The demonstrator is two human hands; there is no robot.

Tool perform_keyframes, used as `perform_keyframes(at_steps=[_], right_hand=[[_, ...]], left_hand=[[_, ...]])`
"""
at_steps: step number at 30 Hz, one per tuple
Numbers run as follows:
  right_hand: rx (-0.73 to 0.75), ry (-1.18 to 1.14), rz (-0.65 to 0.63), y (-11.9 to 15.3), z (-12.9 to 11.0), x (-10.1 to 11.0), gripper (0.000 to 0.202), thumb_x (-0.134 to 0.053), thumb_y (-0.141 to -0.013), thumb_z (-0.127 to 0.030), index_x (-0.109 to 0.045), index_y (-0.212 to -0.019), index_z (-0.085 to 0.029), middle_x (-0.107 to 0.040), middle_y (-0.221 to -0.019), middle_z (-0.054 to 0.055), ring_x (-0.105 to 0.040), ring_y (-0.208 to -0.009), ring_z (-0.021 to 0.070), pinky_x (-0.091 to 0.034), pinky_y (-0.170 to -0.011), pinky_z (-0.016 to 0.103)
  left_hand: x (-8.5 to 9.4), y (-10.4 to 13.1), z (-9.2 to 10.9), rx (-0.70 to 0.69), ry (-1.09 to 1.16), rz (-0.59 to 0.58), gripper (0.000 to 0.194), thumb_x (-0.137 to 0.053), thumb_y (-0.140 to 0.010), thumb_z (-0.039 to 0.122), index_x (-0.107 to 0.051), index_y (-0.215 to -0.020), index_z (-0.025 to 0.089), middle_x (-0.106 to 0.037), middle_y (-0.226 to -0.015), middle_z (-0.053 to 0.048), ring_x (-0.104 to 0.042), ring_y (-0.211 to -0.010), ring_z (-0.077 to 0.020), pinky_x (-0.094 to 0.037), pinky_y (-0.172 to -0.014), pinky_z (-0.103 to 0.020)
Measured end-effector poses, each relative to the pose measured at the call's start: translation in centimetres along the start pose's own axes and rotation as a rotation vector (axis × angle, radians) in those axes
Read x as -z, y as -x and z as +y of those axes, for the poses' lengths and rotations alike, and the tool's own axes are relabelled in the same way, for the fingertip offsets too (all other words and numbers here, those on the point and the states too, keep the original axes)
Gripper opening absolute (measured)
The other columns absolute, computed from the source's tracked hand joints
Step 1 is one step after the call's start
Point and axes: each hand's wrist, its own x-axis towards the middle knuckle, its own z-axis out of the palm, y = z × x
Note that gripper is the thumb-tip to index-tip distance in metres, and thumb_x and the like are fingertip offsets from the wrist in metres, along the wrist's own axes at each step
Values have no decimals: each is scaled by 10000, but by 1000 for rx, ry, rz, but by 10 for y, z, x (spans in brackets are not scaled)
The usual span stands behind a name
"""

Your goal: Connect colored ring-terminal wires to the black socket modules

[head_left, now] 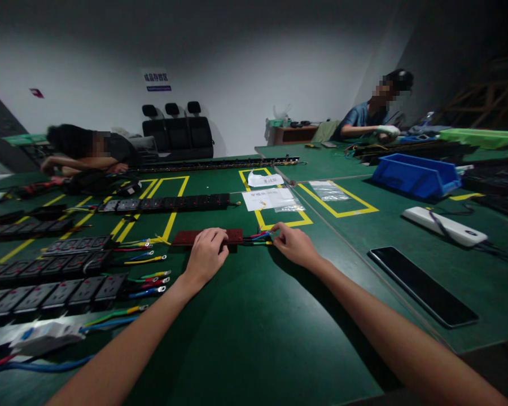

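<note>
Dark red, the narrow strip (184,238) lies on the green tabletop (245,321) before me, my left grip (209,252) laid across its middle; I cannot tell whether the curved fingers clamp it. Just past its right end, my right grip (295,246) is narrowed to a pinch on the coloured wires (257,239). Paper sheets (273,199) lie beyond, black socket strips (63,297) to my left, a phone (423,286) to my right.

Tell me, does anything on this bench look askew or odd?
Mildly: the small paper looks curled and uneven at its edge, and the white sheet overlaps the yellow tape outline. I see no spill.
</note>
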Motion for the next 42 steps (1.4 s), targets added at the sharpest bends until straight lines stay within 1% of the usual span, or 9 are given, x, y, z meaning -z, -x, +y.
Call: perform_keyframes(at_steps=[13,22,27,31,33,36,39,42], right_hand=[[4,17,12,1,-1,1,251,-561,-884,-181,-637,-1118,-230,-679,-736,-2,-580,-674,180,-247,-580,273],[-1,14,5,2,-1,1,251,-550,-887,-187,-634,-1120,-228,-691,-756,2,-588,-676,182,-255,-583,273],[-1,13,2,1,-1,0,246,-547,-896,-190,-634,-1122,-228,-690,-748,0,-590,-674,180,-251,-581,271],[-5,19,2,1,-1,0,235,-558,-905,-206,-637,-1126,-227,-697,-771,10,-592,-681,180,-244,-581,271],[4,16,1,1,-1,1,235,-559,-908,-206,-635,-1130,-224,-700,-776,13,-592,-682,181,-248,-583,271],[12,12,0,1,0,0,241,-558,-906,-201,-635,-1133,-221,-700,-771,13,-591,-684,183,-254,-585,270],[5,15,-1,0,1,-1,248,-556,-901,-197,-633,-1136,-222,-701,-769,13,-591,-688,184,-252,-585,269],[2,24,-2,0,1,-1,255,-547,-900,-192,-629,-1140,-223,-698,-765,13,-587,-684,184,-243,-581,271]], left_hand=[[3,-3,3,68,-21,-39,108,-613,-837,117,-620,-891,210,-694,-1131,-75,-624,-1094,-267,-514,-942,-463],[4,-4,4,80,17,-22,109,-614,-813,120,-614,-842,225,-701,-1106,-65,-630,-1073,-274,-519,-933,-491],[1,-2,3,54,-14,-40,151,-583,-840,120,-601,-957,215,-677,-1114,-77,-608,-1085,-272,-491,-967,-486],[0,0,6,44,-32,-32,165,-602,-849,153,-582,-1002,210,-666,-1131,-88,-600,-1105,-280,-479,-983,-480],[1,-1,7,23,-38,-27,189,-618,-853,168,-588,-1036,208,-659,-1164,-97,-594,-1136,-285,-466,-1013,-487],[2,-2,8,-36,2,-49,232,-617,-885,176,-606,-1115,204,-646,-1237,-104,-582,-1192,-278,-455,-1053,-494],[2,-4,7,-86,58,-73,234,-602,-932,206,-623,-1164,226,-630,-1309,-91,-569,-1246,-268,-452,-1076,-510],[2,-6,6,-122,64,-96,241,-583,-968,239,-632,-1204,243,-614,-1360,-85,-546,-1299,-268,-436,-1105,-533]])
